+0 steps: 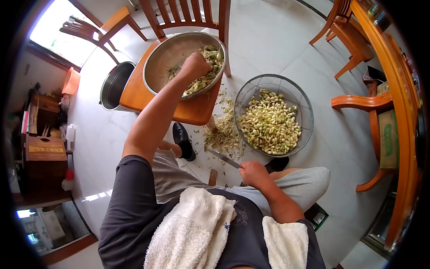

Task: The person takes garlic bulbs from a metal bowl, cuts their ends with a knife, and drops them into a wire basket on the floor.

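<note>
My left hand (pixel 195 65) reaches into a metal colander (pixel 154 67) that stands on a wooden chair seat (pixel 145 101). Its fingers are curled down among untrimmed bulbs with stalks (pixel 216 56), and what they hold is hidden. Near my lap, my right hand (pixel 255 174) is closed round the handle of a knife (pixel 224 158). The blade points forward and left, over the floor. Right of the chair, a round wire-mesh basket (pixel 308 101) holds a heap of small pale, greenish bulbs (pixel 271 125) without long stalks.
Cut stalks and trimmings (pixel 226 134) lie piled on the tiled floor between chair and basket. A metal bucket (pixel 117 85) stands left of the chair. An orange plastic basket (pixel 71 81) is farther left. A wooden table (pixel 398 112) runs along the right side.
</note>
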Available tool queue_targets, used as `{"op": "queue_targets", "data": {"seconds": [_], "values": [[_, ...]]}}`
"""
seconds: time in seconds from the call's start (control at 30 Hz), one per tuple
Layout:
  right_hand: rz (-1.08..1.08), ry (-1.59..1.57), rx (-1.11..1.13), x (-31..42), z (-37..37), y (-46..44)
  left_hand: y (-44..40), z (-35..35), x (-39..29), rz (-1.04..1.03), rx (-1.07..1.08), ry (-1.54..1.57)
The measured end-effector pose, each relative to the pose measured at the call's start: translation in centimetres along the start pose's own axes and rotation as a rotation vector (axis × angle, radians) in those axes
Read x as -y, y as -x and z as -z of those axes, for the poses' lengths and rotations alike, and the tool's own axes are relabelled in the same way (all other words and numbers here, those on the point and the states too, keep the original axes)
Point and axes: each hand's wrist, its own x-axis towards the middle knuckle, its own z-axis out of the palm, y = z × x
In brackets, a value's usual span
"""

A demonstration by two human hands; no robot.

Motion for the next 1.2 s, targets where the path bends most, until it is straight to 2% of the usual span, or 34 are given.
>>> {"op": "queue_targets", "data": {"seconds": [0.17, 0.27, 0.37, 0.5, 0.6, 0.7, 0.73, 0.9, 1.03, 1.2], "values": [[0.013, 0.010, -0.081, -1.0, 0.3, 0.1, -0.3, -1.5, -0.6, 0.010, -0.159, 0.012], [-0.033, 0.004, 0.021, -0.1, 0.9, 0.1, -0.2, -1.5, 0.5, 0.001, -0.164, 0.121], [-0.027, -0.034, -0.042, -0.3, 0.5, -0.3, 2.1, 1.7, 0.0, 0.001, -0.155, 0.442], [-0.062, -0.128, -0.174, -0.1, 1.2, -0.2, 7.7, 5.7, 1.0, -0.020, 0.112, 1.364], [-0.065, -0.233, -0.293, 1.0, 2.5, 0.3, 12.6, 5.5, 2.8, -0.119, 0.287, 1.635], [0.090, -0.403, -0.533, 2.1, 3.1, 0.7, 18.5, 2.9, 2.3, 0.040, 0.248, 1.728], [0.197, -0.395, -0.636, 2.6, 3.2, 0.8, 19.9, 1.7, 2.4, 0.031, 0.273, 1.728], [0.317, -0.361, -0.723, 4.5, 4.1, 1.4, 23.1, -5.4, 3.1, 0.100, 0.348, 1.802], [0.450, -0.230, -0.769, 4.0, 3.7, 1.4, 24.3, -8.0, 2.7, 0.167, 0.407, 1.774], [0.419, -0.046, -0.722, 3.9, 3.7, 1.9, 24.9, -8.9, 2.0, 0.213, 0.419, 1.795]]}}
